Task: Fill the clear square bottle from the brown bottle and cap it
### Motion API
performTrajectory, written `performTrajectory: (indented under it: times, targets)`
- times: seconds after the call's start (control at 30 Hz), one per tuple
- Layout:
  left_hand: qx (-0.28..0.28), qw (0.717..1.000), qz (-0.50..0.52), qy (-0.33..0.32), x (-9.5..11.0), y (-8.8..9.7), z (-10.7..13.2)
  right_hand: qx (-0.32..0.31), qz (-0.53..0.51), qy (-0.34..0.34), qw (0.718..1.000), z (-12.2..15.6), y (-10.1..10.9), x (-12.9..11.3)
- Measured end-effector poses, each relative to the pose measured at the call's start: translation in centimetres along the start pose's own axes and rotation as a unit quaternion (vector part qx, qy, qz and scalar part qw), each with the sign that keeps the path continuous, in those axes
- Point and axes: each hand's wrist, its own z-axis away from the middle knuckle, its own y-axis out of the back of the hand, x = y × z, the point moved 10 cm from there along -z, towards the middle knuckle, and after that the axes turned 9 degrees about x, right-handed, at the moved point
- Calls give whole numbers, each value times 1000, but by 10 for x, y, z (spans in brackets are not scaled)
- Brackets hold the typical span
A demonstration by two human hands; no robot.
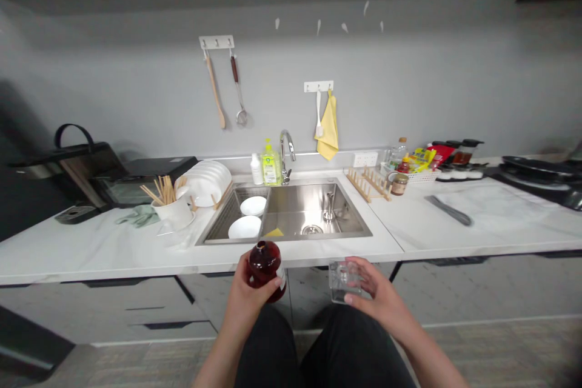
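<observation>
My left hand [248, 297] is wrapped around a dark red bottle [265, 264] with a pale label on its side. The bottle's narrow neck shows at the top, with no cap to be seen on it. In my right hand [377, 294] is a small transparent container [340, 282], held by its side between thumb and fingers. Both things are in front of the counter's edge, above my lap, a little apart from each other. Behind them lies the steel sink [291, 241], where two white bowls [245, 228] rest in a draining basket [224, 218].
Left of the sink stand white plates [207, 182] in a rack and a white holder [175, 215] with chopsticks. A faucet [285, 157] and a yellow-green soap bottle [270, 167] stand behind it. Rightward are a wooden rack [369, 185], a jar [399, 184] and dark tongs [449, 210].
</observation>
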Motion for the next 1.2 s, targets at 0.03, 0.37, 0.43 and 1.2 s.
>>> performTrajectory:
  times: [0.03, 0.37, 0.43, 1.2]
  targets:
    - [0, 1000, 0, -1, 1, 1, 1, -2, 0, 0, 1000, 3, -1, -1]
    - [-18, 999, 29, 0, 3, -6, 16, 28, -6, -13, 999, 23, 15, 10]
    - [-40, 999, 22, -10, 8, -10, 22, 28, -9, -14, 999, 25, 14, 6]
    - [-207, 947, -161, -185, 70, -36, 102, -56, -7, 13, 998, 95, -28, -58]
